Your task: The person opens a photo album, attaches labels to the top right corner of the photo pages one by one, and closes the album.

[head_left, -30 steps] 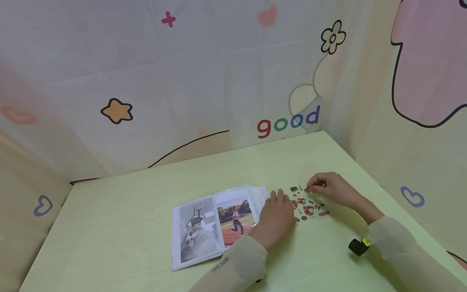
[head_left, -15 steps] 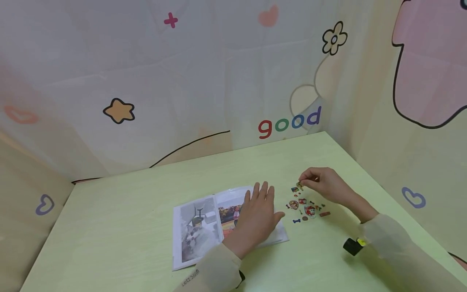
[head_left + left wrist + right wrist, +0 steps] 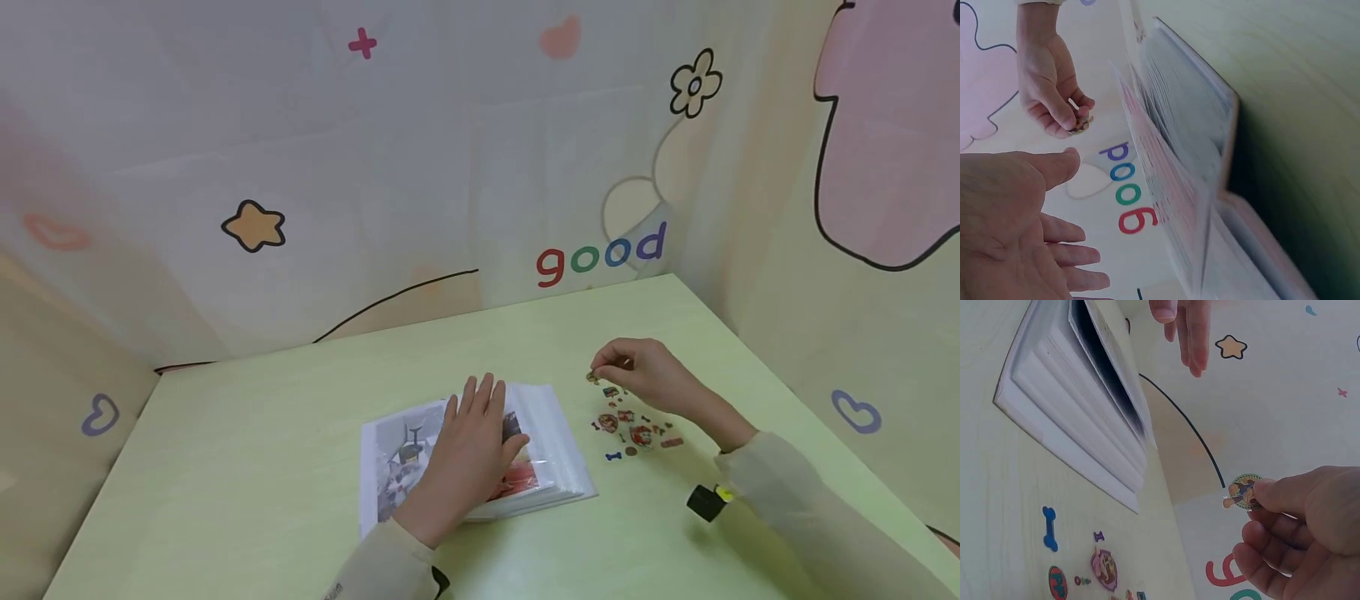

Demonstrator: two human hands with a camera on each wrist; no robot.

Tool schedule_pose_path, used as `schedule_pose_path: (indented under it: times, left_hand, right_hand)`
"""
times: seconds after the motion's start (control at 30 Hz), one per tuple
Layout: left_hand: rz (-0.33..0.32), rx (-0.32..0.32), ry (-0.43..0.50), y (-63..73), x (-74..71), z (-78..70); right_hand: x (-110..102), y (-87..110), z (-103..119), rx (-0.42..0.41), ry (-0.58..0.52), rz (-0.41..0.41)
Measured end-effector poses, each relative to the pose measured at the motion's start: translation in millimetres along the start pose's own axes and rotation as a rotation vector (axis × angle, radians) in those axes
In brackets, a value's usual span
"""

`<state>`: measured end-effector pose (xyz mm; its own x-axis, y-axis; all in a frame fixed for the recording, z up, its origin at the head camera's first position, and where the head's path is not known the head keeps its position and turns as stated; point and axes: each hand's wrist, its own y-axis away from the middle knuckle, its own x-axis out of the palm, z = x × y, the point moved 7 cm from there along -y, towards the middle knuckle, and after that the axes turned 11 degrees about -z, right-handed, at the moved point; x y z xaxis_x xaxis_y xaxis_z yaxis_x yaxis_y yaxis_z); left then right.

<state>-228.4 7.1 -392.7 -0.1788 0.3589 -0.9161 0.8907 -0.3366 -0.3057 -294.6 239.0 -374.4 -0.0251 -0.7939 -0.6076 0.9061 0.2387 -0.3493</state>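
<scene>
My right hand (image 3: pixel 648 375) pinches a small round sticker (image 3: pixel 1244 492), printed with a cartoon figure, between thumb and fingers, raised above the table. My left hand (image 3: pixel 463 454) hovers over the open photo album (image 3: pixel 558 433), fingers straight and holding nothing; it covers much of both photos in the head view. In the left wrist view a clear album page (image 3: pixel 1166 187) stands lifted from the stack. Right of the album lie several small stickers, among them a blue bone sticker (image 3: pixel 1050 529) and a round red one (image 3: pixel 1057 582).
The pale green table (image 3: pixel 247 450) meets a printed cloth wall (image 3: pixel 420 167) behind and at both sides. A black wrist camera (image 3: pixel 707 502) hangs below the right sleeve (image 3: pixel 787 483).
The right hand has lifted the round sticker and carried it left toward the album. The left hand has moved left from beside the stickers to over the album's photos.
</scene>
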Motion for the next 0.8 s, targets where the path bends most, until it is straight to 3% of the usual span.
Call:
schedule_pose_path:
  times: [0.27, 0.8]
  left_hand:
    - [-0.045, -0.059, 0.058, 15.4, -15.3, 32.4]
    - [-0.085, -0.158, 0.000, 43.4, -36.1, 84.9]
  right_hand:
    - [13.4, -12.5, 17.1, -0.047, -0.004, 0.014]
    - [51.1, -27.2, 36.3, -0.080, -0.036, 0.096]
